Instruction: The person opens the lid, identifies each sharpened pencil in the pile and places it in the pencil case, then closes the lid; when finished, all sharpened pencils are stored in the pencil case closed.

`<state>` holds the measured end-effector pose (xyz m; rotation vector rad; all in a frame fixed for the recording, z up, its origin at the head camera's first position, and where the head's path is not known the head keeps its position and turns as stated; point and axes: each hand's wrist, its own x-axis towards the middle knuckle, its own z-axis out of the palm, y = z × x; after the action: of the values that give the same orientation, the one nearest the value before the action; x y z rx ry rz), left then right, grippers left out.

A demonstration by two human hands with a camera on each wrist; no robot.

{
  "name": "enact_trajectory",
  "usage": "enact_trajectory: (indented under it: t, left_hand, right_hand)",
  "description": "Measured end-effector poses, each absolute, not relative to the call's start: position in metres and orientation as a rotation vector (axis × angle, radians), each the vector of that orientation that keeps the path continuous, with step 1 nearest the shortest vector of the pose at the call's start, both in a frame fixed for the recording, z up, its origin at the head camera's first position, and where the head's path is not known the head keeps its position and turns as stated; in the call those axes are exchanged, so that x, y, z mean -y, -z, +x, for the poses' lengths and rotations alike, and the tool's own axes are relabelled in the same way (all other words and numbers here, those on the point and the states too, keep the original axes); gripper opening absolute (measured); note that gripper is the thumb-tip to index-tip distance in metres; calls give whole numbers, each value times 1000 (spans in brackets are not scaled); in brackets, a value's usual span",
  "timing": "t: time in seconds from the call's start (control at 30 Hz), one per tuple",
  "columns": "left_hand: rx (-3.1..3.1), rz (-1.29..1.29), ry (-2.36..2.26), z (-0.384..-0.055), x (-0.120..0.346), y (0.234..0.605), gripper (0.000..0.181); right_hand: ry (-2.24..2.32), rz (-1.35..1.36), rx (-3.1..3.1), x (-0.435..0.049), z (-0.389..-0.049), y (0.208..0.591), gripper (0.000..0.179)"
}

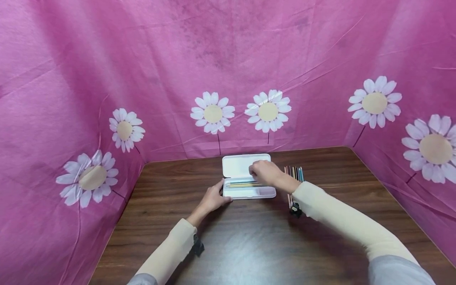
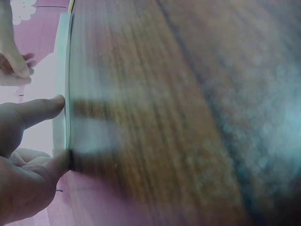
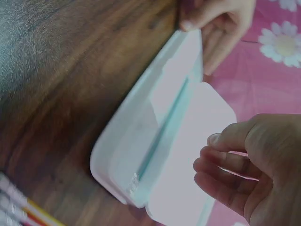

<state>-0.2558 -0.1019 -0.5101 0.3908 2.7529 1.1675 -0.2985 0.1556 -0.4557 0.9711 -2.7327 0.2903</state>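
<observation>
A white pencil case (image 1: 242, 193) lies with its lid (image 1: 236, 167) folded back toward the curtain. Several coloured pencils (image 1: 244, 185) lie lengthwise in its rear part. My left hand (image 1: 212, 198) holds the case's left end, thumb at the front corner and fingers along the side. In the left wrist view, a thumb and finger of the left hand (image 2: 28, 174) press the case's edge (image 2: 61, 80). Over the lid hovers my right hand (image 1: 266, 173). Seen from the right wrist, the right hand (image 3: 244, 174) has loosely bent fingers with nothing between them.
A row of loose coloured pencils (image 1: 294, 171) lies on the brown wooden table (image 1: 171, 182) right of the case, partly under the right forearm. A pink curtain (image 1: 164, 99) with white daisies borders the table at the back and both sides.
</observation>
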Motion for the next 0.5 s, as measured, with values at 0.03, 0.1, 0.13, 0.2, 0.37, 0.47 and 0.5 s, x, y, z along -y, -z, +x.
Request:
enact_trajectory:
  t: [0.03,0.1,0.13,0.2,0.37,0.47,0.5]
  left_hand:
    - [-2752,391,-1168,-256,102,510,91]
    - [-2754,391,-1167,-256,102,510,91]
    - [-2752,388,-1168,-256,102,511,91]
    - [-2753,391,-1169,-256,103,511,91]
    - [-2760,401,-1167,-256,103,513,91]
    - [-2760,406,-1170,-256,104,514,91]
    - [-2761,407,-1170,-256,104,514,91]
  right_hand:
    - [-302,959,2732,-160,-298,452,26]
    - [-333,923,2748,-169,-296,445,22]
    - [-347,901,2755,-174,-295,443,19]
    - [-370,857,2766,-185,-293,438,15]
    - [-427,730,2801,-217,-286,429,13]
    - [-438,646,2827,-237,-282,428,9]
    - [-437,620,2837,-244,-280,428,8]
